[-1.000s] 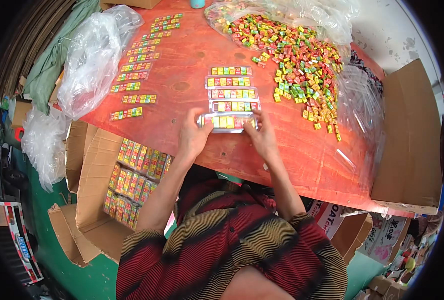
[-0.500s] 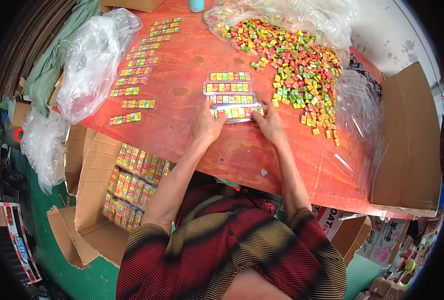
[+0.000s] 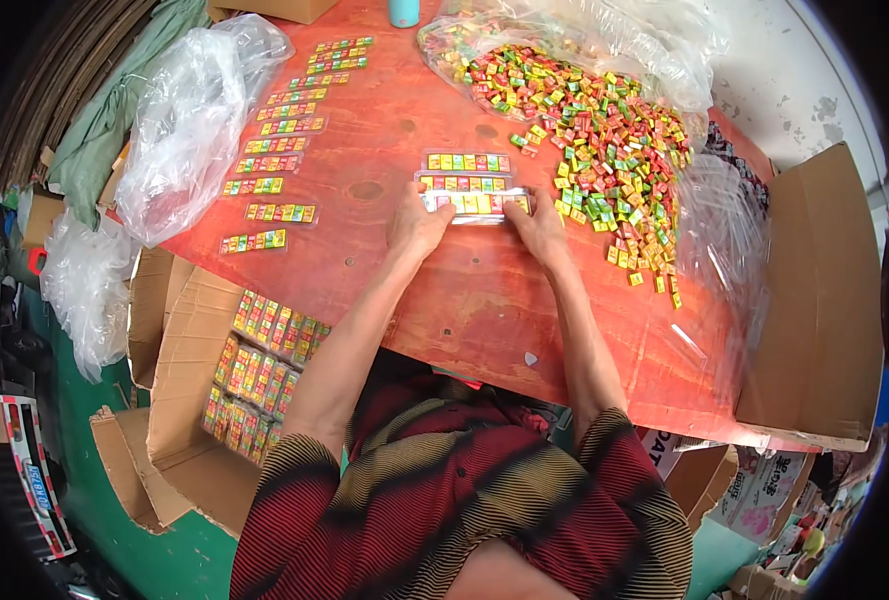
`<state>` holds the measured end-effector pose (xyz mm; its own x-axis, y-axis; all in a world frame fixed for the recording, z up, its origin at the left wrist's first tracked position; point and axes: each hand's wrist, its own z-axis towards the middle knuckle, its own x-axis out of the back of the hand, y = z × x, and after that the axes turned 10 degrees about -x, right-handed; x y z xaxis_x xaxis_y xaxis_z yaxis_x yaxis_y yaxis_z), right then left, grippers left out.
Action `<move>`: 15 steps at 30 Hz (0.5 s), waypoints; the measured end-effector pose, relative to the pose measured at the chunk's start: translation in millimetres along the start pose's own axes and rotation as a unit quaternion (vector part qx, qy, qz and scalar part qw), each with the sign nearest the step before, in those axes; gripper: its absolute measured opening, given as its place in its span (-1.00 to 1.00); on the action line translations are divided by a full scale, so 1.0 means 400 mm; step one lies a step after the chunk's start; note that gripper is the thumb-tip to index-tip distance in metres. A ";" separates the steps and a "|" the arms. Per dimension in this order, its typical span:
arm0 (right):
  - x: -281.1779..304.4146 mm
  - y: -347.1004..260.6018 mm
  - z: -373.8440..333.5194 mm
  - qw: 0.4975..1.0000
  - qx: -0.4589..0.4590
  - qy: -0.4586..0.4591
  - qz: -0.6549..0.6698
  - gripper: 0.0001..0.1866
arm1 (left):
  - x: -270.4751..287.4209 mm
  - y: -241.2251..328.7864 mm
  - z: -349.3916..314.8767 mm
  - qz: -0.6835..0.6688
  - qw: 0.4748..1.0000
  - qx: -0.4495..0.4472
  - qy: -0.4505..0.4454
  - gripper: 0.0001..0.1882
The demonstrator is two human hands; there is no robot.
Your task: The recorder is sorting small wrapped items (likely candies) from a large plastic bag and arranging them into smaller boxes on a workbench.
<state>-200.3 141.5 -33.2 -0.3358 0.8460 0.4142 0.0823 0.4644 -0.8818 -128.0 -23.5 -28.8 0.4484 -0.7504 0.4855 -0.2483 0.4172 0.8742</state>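
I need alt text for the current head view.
Left hand and right hand grip clear packaging of small colourful pieces at a red table. Loose pieces lie heaped to the right; packed rows line the table's left.

Filled trays block ahead; leftward, red tabletop lies open.

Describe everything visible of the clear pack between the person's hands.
The clear pack is a long, shallow, see-through tray, apparently thin plastic, with glare along its edges. Inside is a row of small boxes, yellow, red and green among them. It lies lengthwise left to right over the red table, the left hand gripping one end and the right hand the other. Whether other packs lie underneath cannot be told.
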 end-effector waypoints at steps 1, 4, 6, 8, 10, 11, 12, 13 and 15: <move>-0.003 0.016 0.013 0.991 0.068 0.051 -0.099 -0.45 | -0.003 0.006 0.000 0.083 0.996 -0.010 0.007 -0.47; 0.016 -0.003 0.017 0.991 0.005 0.021 -0.130 -0.41 | 0.011 0.020 0.001 0.110 0.993 -0.013 -0.031 -0.35; 0.014 -0.004 0.015 0.995 -0.001 0.005 -0.098 -0.41 | -0.001 -0.003 0.008 0.044 0.999 -0.010 -0.026 -0.35; 0.015 -0.017 0.006 0.998 -0.004 -0.010 -0.064 -0.40 | -0.004 -0.019 0.008 -0.022 1.000 -0.010 -0.019 -0.35; 0.022 -0.044 -0.025 0.991 -0.108 -0.067 0.039 -0.39 | 0.005 0.005 -0.015 -0.114 0.993 0.025 -0.012 -0.36; 0.022 -0.033 -0.022 0.991 -0.109 -0.067 0.039 -0.39 | 0.003 0.009 -0.017 -0.114 0.993 0.025 -0.012 -0.36; 0.022 -0.020 -0.024 0.992 -0.100 -0.064 0.044 -0.38 | 0.002 0.012 -0.024 -0.129 0.991 0.025 -0.002 -0.38; 0.022 -0.010 -0.026 0.993 -0.092 -0.062 0.049 -0.38 | 0.002 0.016 -0.029 -0.144 0.989 0.024 0.009 -0.40; 0.020 0.002 -0.033 0.995 -0.072 -0.061 0.043 -0.38 | 0.011 0.027 -0.038 -0.175 0.983 0.060 0.008 -0.40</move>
<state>-190.4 152.1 -27.6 -0.4331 0.8499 0.3001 0.2465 0.4320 -0.8675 -115.8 -14.7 -17.3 0.5368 -0.8290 0.1566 -0.1758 0.0716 0.9818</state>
